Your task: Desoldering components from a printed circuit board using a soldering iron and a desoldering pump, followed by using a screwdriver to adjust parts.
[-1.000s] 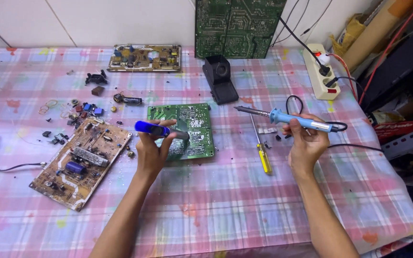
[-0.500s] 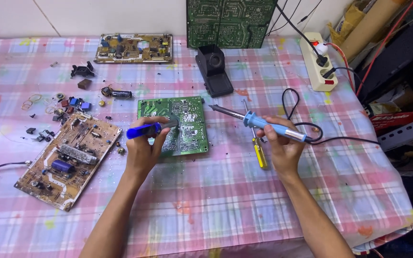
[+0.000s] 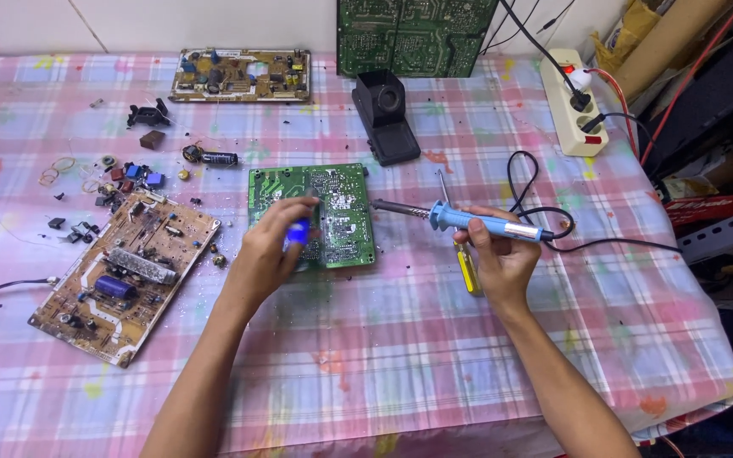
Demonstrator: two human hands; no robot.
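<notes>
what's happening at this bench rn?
A person is working at a table with a pink checked cloth. The right hand grips a blue-handled soldering iron, tip pointing toward a green circuit board. The left hand holds a small blue tool over that board. A brown board, loose components and a black stand lie around.

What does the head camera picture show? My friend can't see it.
A person's right hand holds a blue soldering iron beside a green circuit board, while the left hand holds a blue tool over it, on a pink checked tablecloth.
</notes>
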